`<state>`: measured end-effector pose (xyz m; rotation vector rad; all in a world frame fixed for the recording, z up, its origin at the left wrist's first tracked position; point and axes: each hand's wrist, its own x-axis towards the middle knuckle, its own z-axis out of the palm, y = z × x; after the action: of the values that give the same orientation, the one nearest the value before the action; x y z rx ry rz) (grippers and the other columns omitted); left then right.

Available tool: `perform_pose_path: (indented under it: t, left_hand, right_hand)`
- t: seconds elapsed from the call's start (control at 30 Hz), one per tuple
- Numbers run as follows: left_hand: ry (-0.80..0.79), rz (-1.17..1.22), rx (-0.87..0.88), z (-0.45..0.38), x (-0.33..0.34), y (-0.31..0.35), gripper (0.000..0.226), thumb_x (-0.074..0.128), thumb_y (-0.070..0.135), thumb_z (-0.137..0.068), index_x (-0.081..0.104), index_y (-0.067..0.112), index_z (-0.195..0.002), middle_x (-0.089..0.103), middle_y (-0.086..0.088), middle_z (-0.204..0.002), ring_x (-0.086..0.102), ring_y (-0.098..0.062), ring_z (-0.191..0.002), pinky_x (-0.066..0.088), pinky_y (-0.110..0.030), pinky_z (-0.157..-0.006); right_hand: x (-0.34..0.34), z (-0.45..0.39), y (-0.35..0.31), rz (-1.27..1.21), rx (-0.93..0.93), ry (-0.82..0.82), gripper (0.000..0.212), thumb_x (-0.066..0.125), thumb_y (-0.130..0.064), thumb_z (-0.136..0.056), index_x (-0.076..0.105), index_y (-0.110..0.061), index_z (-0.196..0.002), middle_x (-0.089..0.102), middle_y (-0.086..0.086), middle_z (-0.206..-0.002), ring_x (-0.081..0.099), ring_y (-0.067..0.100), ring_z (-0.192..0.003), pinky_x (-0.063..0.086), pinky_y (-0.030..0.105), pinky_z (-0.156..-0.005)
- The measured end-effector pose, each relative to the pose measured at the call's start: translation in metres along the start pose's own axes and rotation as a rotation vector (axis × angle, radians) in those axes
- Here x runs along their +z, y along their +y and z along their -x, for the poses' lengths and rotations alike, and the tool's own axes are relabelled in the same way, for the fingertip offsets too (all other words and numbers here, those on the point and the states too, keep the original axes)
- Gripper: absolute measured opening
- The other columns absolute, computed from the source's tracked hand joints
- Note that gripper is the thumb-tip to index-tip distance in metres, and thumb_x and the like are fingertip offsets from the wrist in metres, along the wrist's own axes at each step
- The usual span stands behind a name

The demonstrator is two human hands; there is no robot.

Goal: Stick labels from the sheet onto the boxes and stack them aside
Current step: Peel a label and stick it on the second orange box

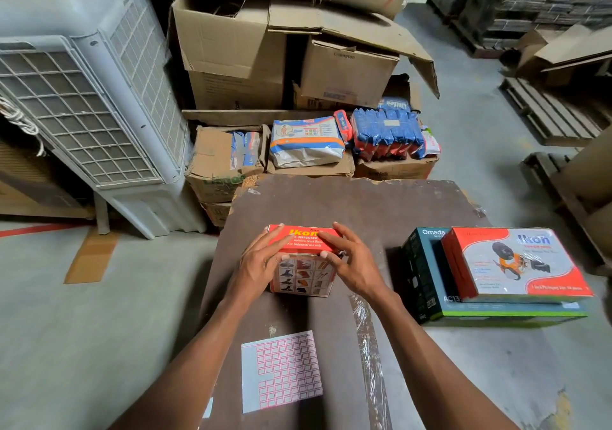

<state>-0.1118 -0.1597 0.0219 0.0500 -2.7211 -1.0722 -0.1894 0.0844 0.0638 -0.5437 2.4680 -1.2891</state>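
Two hands are on the small red box (303, 259), which stands near the middle of the bench (381, 204). The risk, as I judge it, is the box sliding or tipping while you work the label down: it stands tall on a narrow base, so a push across its top could rock it and leave the label crooked or creased. Your left hand (261, 262) lies over the box's left top edge, fingers (275, 236) spread and nearly straight, thumb on the front face. Your right hand (347, 259) reaches over the top from the right, fingers (334, 236) stretched flat, thumb against the front. Neither hand is clenched; both press rather than grip. Whether a label sits under them you cannot tell. The label sheet (281, 370) lies flat nearer you, apart from the box, and the finished stack (496, 274) rests to your right.
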Motion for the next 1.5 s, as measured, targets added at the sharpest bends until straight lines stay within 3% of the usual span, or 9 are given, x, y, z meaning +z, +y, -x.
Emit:
perform_pose_path:
  t: [0.23, 0.4, 0.57, 0.7, 0.8, 0.97, 1.1, 1.3, 1.5]
  left_hand:
    - [0.079, 0.023, -0.026, 0.006, 0.002, 0.005, 0.053, 0.067, 0.012, -0.097, 0.058, 0.042, -0.139, 0.046, 0.015, -0.154, 0.036, -0.014, -0.147, 0.041, -0.046, -0.116]
    - [0.090, -0.029, -0.015, 0.006, 0.003, 0.007, 0.052, 0.072, 0.012, -0.093, 0.061, 0.040, -0.136, 0.050, 0.012, -0.151, 0.037, -0.019, -0.147, 0.040, -0.051, -0.114]
    - [0.079, -0.179, 0.126, 0.002, 0.000, 0.008, 0.055, 0.073, 0.014, -0.092, 0.060, 0.039, -0.138, 0.046, 0.007, -0.155, 0.034, -0.030, -0.149, 0.039, -0.052, -0.109]
    - [0.018, -0.251, 0.201, 0.000, 0.004, 0.010, 0.051, 0.065, 0.022, -0.097, 0.055, 0.041, -0.143, 0.040, 0.006, -0.160, 0.026, -0.029, -0.153, 0.035, -0.052, -0.112]
    - [0.021, -0.189, 0.137, 0.001, 0.007, 0.009, 0.056, 0.069, 0.011, -0.093, 0.059, 0.042, -0.139, 0.043, 0.008, -0.158, 0.028, -0.025, -0.152, 0.041, -0.054, -0.110]
    - [0.078, -0.122, 0.108, 0.001, 0.009, 0.012, 0.059, 0.072, 0.002, -0.088, 0.064, 0.039, -0.133, 0.050, 0.009, -0.152, 0.033, -0.023, -0.148, 0.042, -0.054, -0.112]
    - [0.087, -0.126, 0.032, -0.004, 0.009, 0.020, 0.053, 0.075, 0.008, -0.086, 0.069, 0.042, -0.125, 0.055, 0.013, -0.148, 0.037, -0.019, -0.146, 0.040, -0.052, -0.110]
    - [0.069, -0.036, -0.031, -0.008, 0.008, 0.020, 0.043, 0.074, 0.010, -0.087, 0.072, 0.035, -0.122, 0.059, 0.009, -0.144, 0.038, -0.021, -0.145, 0.044, -0.055, -0.111]
    - [0.073, 0.002, -0.045, -0.004, 0.009, 0.023, 0.044, 0.072, 0.008, -0.088, 0.071, 0.033, -0.124, 0.058, 0.009, -0.145, 0.037, -0.022, -0.146, 0.045, -0.056, -0.110]
  right_hand:
    - [0.010, 0.012, 0.008, 0.361, -0.170, 0.096, 0.047, 0.055, -0.049, -0.102, 0.048, -0.045, -0.148, 0.028, -0.006, -0.166, 0.022, 0.029, -0.153, 0.025, 0.053, -0.120]
    - [0.019, 0.014, 0.019, 0.389, -0.242, 0.133, 0.061, 0.068, -0.028, -0.097, 0.044, -0.047, -0.150, 0.039, -0.005, -0.161, 0.045, 0.029, -0.143, 0.048, 0.053, -0.108]
    - [0.021, 0.019, 0.016, 0.369, -0.246, 0.161, 0.066, 0.075, -0.024, -0.092, 0.047, -0.046, -0.148, 0.039, -0.005, -0.160, 0.047, 0.028, -0.141, 0.053, 0.050, -0.102]
    - [0.024, 0.016, 0.018, 0.346, -0.250, 0.169, 0.065, 0.075, -0.019, -0.092, 0.050, -0.045, -0.146, 0.041, -0.006, -0.160, 0.047, 0.026, -0.141, 0.055, 0.049, -0.100]
    - [0.025, 0.017, 0.021, 0.361, -0.263, 0.180, 0.063, 0.073, -0.018, -0.093, 0.051, -0.044, -0.146, 0.040, -0.006, -0.160, 0.048, 0.026, -0.141, 0.056, 0.049, -0.099]
    - [0.025, 0.021, 0.020, 0.405, -0.295, 0.172, 0.051, 0.060, -0.039, -0.102, 0.044, -0.045, -0.150, 0.035, -0.006, -0.163, 0.043, 0.028, -0.144, 0.050, 0.049, -0.106]
    - [0.030, 0.024, 0.021, 0.498, -0.269, 0.243, 0.076, 0.077, -0.015, -0.085, 0.047, -0.035, -0.151, 0.039, 0.005, -0.161, 0.038, 0.037, -0.143, 0.044, 0.053, -0.109]
    - [0.065, 0.062, 0.010, 0.409, -0.258, 0.427, 0.050, 0.071, -0.015, -0.083, 0.065, -0.022, -0.133, 0.054, 0.010, -0.133, 0.046, 0.031, -0.122, 0.051, 0.043, -0.093]
    - [0.128, 0.089, 0.037, 0.363, -0.084, 0.142, 0.031, 0.071, -0.015, -0.085, 0.069, -0.023, -0.114, 0.059, 0.000, -0.118, 0.050, 0.020, -0.104, 0.051, 0.034, -0.082]
